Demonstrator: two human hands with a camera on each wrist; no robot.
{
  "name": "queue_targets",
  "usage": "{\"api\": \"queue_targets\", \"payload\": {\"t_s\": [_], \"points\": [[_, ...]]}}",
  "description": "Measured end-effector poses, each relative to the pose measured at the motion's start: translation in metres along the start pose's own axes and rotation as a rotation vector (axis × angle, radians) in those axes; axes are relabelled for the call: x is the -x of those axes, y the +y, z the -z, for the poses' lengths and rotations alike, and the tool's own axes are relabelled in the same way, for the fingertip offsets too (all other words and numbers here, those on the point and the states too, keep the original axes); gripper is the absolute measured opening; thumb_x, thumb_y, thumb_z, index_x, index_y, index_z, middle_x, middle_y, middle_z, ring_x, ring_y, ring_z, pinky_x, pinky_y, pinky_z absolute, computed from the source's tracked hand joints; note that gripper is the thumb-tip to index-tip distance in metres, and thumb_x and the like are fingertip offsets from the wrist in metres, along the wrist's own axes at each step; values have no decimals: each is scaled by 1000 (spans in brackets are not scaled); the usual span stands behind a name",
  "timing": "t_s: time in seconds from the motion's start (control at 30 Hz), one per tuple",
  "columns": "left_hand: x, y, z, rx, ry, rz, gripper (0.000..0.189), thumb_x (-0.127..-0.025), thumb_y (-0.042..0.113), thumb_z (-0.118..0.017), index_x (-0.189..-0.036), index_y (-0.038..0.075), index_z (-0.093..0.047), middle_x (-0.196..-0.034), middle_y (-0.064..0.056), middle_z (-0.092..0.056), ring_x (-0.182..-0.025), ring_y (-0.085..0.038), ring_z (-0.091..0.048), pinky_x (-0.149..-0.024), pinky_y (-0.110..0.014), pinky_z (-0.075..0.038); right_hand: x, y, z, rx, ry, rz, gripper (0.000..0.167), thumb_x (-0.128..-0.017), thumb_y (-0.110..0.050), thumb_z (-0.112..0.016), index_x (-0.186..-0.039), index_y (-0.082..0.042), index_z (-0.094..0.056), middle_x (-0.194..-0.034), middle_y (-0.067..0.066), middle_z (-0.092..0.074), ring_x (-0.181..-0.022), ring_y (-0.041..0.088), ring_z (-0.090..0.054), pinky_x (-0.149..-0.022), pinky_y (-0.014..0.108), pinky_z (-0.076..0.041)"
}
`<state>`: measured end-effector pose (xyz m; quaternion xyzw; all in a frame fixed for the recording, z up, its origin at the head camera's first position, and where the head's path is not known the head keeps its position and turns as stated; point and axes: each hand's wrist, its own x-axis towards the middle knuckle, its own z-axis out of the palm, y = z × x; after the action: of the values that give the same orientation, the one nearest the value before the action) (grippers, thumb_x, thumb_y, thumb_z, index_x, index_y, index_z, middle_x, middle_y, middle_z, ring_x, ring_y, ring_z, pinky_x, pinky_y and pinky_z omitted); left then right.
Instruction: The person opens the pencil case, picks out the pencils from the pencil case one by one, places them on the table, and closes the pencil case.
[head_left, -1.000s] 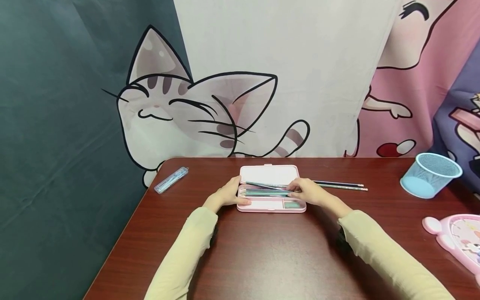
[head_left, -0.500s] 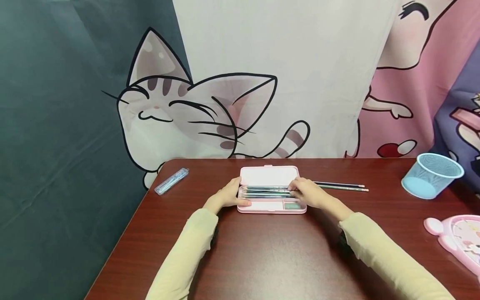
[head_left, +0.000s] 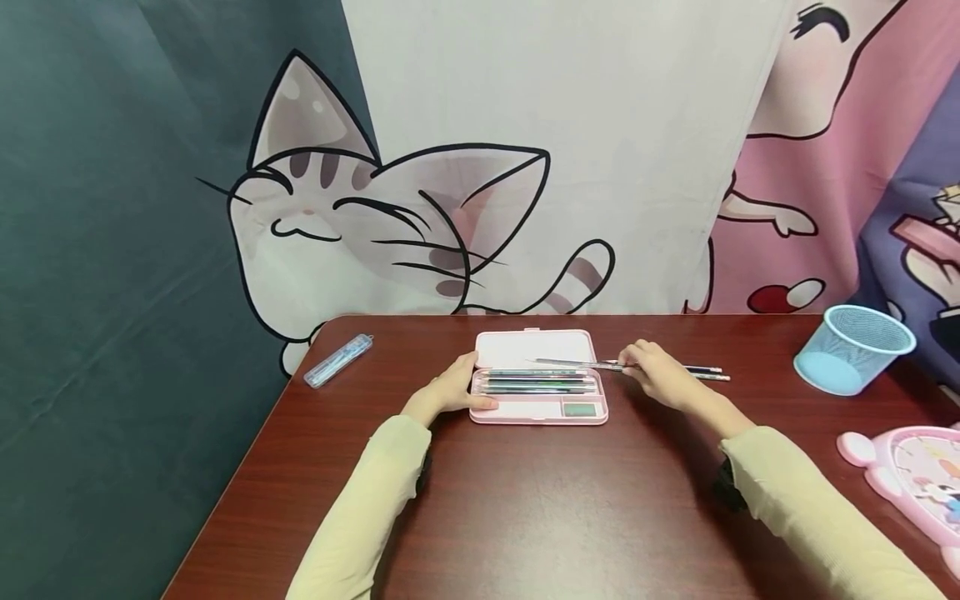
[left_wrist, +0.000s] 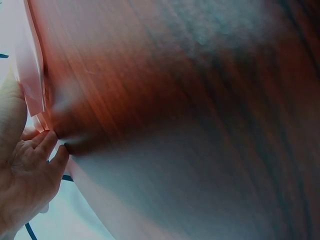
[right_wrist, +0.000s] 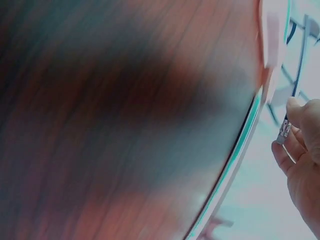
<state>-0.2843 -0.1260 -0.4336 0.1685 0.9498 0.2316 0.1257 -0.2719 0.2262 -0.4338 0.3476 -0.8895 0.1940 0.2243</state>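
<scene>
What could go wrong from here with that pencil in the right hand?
The right hand pinches the held pencil near one end, so it might pivot or slip. Several stored pencils lie in the pink case, so the held one could land crosswise on them. The loose pencils on the table lie close to that hand, which might nudge them.

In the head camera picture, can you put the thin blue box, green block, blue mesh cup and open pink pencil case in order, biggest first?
1. Pink pencil case
2. Blue mesh cup
3. Thin blue box
4. Green block, inside the case
</scene>
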Motion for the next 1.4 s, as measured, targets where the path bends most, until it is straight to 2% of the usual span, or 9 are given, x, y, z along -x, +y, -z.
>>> {"api": "queue_targets", "payload": {"t_s": [0.33, 0.5, 0.57, 0.6, 0.77, 0.83, 1.0, 1.27, 1.4], "points": [[1, 1, 1, 19, -6, -5, 101, -72, 43, -74, -144, 1, -18, -146, -17, -28, -134, -26, -30, -106, -47, -30, 48, 51, 35, 139, 57, -31, 27, -65, 14, -69, -80, -4, -55, -69, 6, -49, -65, 25, -47, -60, 42, -39], [2, 1, 3, 18, -5, -11, 100, -72, 41, -75, -143, 0, -18, -146, -18, -28, -134, -27, -30, -107, -46, -29, 66, 69, 43, 146, 48, 20, 32, -59, 16, -70, -77, -5, -55, -66, 2, -47, -62, 18, -45, -57, 35, -38], [2, 1, 3, 11, -4, -15, 100, -72, 41, -75, -143, -1, -18, -146, -19, -27, -135, -27, -29, -108, -45, -28, 71, 75, 42, 126, 27, 30, 30, -61, 15, -69, -78, -5, -55, -66, 1, -47, -62, 16, -44, -57, 33, -38], [3, 1, 4, 8, -6, -14, 100, -72, 41, -75, -143, -1, -18, -146, -19, -27, -135, -27, -29, -108, -45, -28, 73, 77, 41, 103, 22, 31, 25, -67, 12, -68, -79, -6, -55, -67, 1, -46, -63, 14, -44, -57, 31, -38], [1, 1, 2, 12, -12, 2, 102, -72, 42, -74, -144, 0, -16, -147, -17, -26, -135, -26, -28, -108, -46, -28, 74, 75, 40, 107, -13, -2, 19, -71, 7, -67, -80, -6, -57, -70, 2, -50, -64, 16, -47, -58, 34, -40], [0, 1, 2, 12, -16, 10, 102, -72, 43, -74, -145, 1, -15, -147, -16, -25, -136, -25, -28, -108, -45, -28, 72, 71, 41, 151, -20, -11, 23, -66, 10, -70, -79, -4, -58, -70, 2, -51, -63, 18, -49, -58, 37, -41], [-1, 1, 2, 8, -21, 16, 102, -72, 43, -74, -144, 1, -16, -147, -16, -25, -135, -25, -28, -108, -46, -28, 69, 67, 43, 198, -57, -58, 22, -66, 8, -71, -79, -4, -59, -70, 2, -52, -63, 19, -49, -58, 39, -41], [0, 2, 3, 17, -19, 10, 101, -72, 43, -74, -144, 1, -17, -146, -17, -27, -135, -26, -29, -107, -47, -29, 67, 65, 45, 195, -68, -94, 26, -64, 7, -73, -82, -3, -58, -69, 2, -48, -64, 17, -46, -58, 38, -40], [0, 2, 3, 19, -19, 8, 101, -72, 43, -74, -144, 2, -17, -146, -16, -28, -134, -26, -30, -107, -47, -29, 64, 63, 46, 167, -95, -148, 27, -64, 5, -74, -85, -2, -59, -71, 4, -49, -67, 18, -47, -61, 38, -41]]}}
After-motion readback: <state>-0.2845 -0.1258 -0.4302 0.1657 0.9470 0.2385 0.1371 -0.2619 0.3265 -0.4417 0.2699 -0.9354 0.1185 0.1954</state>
